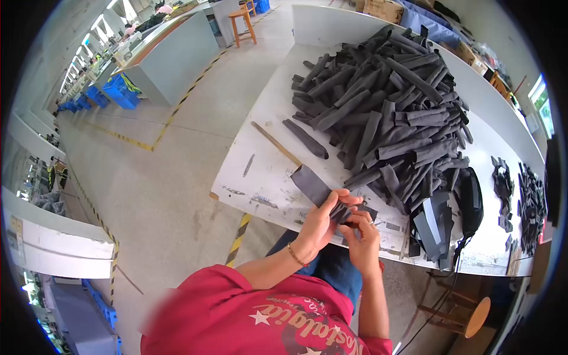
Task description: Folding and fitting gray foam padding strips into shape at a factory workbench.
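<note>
A dark grey fabric tube (310, 184) reaches over the table's front edge, its near part bunched into folds between my hands. Out of its far end comes a thin wooden stick (275, 142), pointing to the far left. My left hand (318, 228) is closed around the bunched part, thumb along the top. From the other side, my right hand (362, 236) pinches the gathered fabric with curled fingers. Just beyond, one loose tube (306, 139) lies alone on the white table (236, 171). A big heap of similar tubes (378, 112) covers the middle and back.
Right of the heap are flat dark pieces (435, 228) and a black rounded object (471, 204) with a cord. More dark strips (531, 207) lie at the far right. A raised white board (349, 25) borders the table's back. A wooden stool (473, 316) stands below at right.
</note>
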`<state>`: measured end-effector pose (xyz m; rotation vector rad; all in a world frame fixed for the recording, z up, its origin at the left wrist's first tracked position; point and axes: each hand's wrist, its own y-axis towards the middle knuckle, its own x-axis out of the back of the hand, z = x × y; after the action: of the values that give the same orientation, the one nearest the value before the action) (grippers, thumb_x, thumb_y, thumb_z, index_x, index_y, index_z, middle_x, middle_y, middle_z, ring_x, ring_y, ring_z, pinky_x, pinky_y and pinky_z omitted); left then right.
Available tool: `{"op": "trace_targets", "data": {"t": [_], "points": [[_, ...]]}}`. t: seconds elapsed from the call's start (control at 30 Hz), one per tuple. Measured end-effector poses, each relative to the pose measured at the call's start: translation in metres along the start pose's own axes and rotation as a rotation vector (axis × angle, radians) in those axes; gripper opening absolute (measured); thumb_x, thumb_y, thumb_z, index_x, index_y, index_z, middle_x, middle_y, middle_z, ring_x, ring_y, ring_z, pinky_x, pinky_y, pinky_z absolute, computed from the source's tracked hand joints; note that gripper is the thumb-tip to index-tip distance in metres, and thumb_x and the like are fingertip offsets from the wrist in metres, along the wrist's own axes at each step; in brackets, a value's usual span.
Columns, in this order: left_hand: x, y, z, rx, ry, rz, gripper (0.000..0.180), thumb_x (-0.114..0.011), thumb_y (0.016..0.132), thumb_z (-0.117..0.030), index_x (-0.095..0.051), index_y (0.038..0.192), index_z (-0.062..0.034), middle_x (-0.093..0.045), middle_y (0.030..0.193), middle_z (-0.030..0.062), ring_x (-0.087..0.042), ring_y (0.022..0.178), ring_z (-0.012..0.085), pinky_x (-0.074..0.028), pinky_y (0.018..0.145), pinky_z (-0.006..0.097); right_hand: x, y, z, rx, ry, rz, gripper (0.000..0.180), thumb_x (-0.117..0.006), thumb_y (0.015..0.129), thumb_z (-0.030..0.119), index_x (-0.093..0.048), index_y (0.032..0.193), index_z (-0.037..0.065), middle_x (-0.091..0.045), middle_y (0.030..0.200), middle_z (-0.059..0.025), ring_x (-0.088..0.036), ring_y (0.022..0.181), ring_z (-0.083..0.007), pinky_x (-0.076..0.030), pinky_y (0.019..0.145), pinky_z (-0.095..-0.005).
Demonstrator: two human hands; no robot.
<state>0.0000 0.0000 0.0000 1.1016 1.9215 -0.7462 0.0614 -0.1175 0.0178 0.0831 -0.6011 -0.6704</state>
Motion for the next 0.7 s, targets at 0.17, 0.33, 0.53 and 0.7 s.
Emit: {"op": "trace_targets", "data": {"t": [0.17, 0.33, 0.53, 0.7], "points": [[-0.007, 0.009, -0.011, -0.146, -0.008, -0.044, 0.030, -0.046, 0.103, -0.029, -0.057, 0.117, -0.0053, -0.065, 0.113, 0.0129, -0.054, 0.123, 0.0285, -0.043, 0.102, 0.044, -0.026, -0.006, -0.006, -0.216, 0.440, -0.525, 0.017, -0.070, 0.086, 0.003, -0.053, 0.085, -0.001, -0.056, 0.106, -0.0077, -0.052, 0.086, -0.0122, -0.045, 0.077, -0.0236], [-0.005, 0.006, -0.023, -0.165, 0.048, 0.113, 0.029, -0.045, 0.103, -0.028, -0.059, 0.117, -0.0068, -0.066, 0.116, 0.0125, -0.049, 0.129, 0.0275, -0.041, 0.104, 0.045, -0.006, -0.008, 0.016, -0.268, 0.631, -0.501, 0.014, -0.066, 0.090, 0.009, -0.057, 0.097, 0.000, -0.055, 0.106, -0.0066, -0.053, 0.089, -0.0124, -0.046, 0.077, -0.0253], [-0.003, 0.004, -0.025, -0.115, 0.071, 0.082, 0.030, -0.049, 0.102, -0.029, -0.059, 0.117, -0.0055, -0.066, 0.113, 0.0141, -0.056, 0.120, 0.0296, -0.047, 0.098, 0.046, -0.005, -0.005, 0.003, -0.386, 0.672, -0.409, 0.007, -0.061, 0.094, 0.008, -0.060, 0.093, 0.001, -0.059, 0.084, -0.0006, -0.054, 0.076, -0.0107, -0.044, 0.070, -0.0241], [0.024, 0.007, -0.049, -0.128, 0.153, -0.250, 0.023, -0.061, 0.096, -0.017, -0.062, 0.106, 0.0038, -0.069, 0.091, 0.0161, -0.069, 0.090, 0.0274, -0.057, 0.079, 0.040, 0.002, -0.006, 0.004, -0.079, 0.050, -0.444, 0.006, -0.064, 0.090, 0.003, -0.059, 0.086, 0.002, -0.060, 0.079, -0.0048, -0.051, 0.073, -0.0106, -0.043, 0.068, -0.0251]]}}
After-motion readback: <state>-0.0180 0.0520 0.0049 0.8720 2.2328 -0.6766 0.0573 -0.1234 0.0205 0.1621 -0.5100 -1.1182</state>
